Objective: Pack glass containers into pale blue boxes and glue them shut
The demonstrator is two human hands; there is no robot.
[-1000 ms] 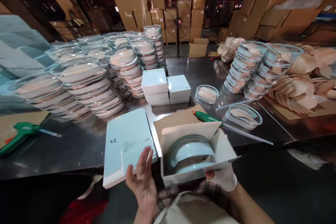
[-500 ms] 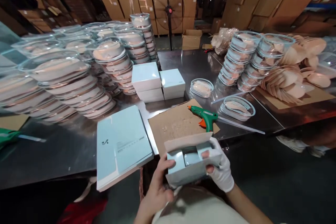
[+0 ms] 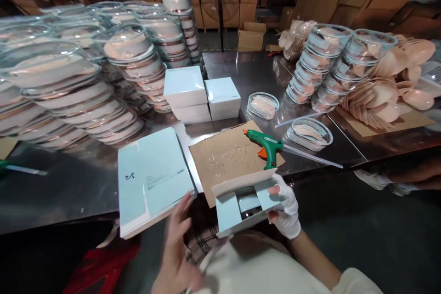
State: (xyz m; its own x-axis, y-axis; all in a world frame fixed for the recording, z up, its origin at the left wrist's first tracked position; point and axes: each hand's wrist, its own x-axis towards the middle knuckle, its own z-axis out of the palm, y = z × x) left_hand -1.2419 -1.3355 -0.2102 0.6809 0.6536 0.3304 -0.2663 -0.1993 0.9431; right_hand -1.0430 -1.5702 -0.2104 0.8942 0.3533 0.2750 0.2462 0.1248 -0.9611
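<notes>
My right hand (image 3: 285, 209), in a white glove, grips the right side of a small pale blue carton (image 3: 241, 202) held over my lap, its side flaps folded in and its top flap still up. A clear round container shows through the gap. My left hand (image 3: 177, 243) is bare, off the carton, fingers stretched out just below the near edge of a stack of flat pale blue carton blanks (image 3: 149, 179). A green glue gun (image 3: 266, 144) lies on a sheet of brown cardboard (image 3: 223, 158) right behind the carton.
Two closed pale blue boxes (image 3: 201, 94) stand mid-table on the steel table (image 3: 76, 183). Tall stacks of clear round containers (image 3: 113, 69) fill the left and stand at the right (image 3: 324, 64). Loose beige pads (image 3: 386, 101) lie far right. Cardboard boxes line the back.
The carton's side flaps have been folded over the container. My left hand has let go of the carton and moved left and down towards the flat blanks.
</notes>
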